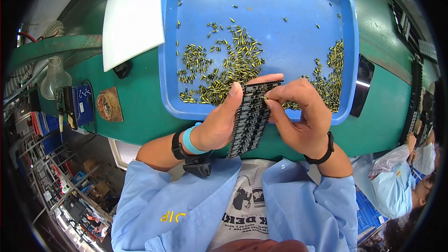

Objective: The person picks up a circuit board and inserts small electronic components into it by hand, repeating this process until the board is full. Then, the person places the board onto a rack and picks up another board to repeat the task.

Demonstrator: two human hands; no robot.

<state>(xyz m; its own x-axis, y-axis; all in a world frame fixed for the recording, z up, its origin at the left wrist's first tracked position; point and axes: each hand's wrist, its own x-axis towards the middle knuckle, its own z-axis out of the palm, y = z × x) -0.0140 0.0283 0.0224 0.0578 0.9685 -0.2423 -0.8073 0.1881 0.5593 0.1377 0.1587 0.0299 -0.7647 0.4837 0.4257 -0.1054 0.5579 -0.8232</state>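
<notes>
My left hand is wrapped round the left edge of a black circuit board panel, thumb on its near face, fingers behind. The panel is tilted, with rows of small repeated boards on it. My right hand pinches a small capacitor between thumb and forefinger, at the panel's upper right part. Whether its leads are in the board is too small to tell. Behind both hands is a blue plastic tray with many loose black-and-gold capacitors, heaped at the middle left and along the right wall.
The tray stands on a green worktop. A white foam sheet lies against its left side, and a dark phone at its right. Farther left are a round brown piece and a glass bottle. Another person sits at the right.
</notes>
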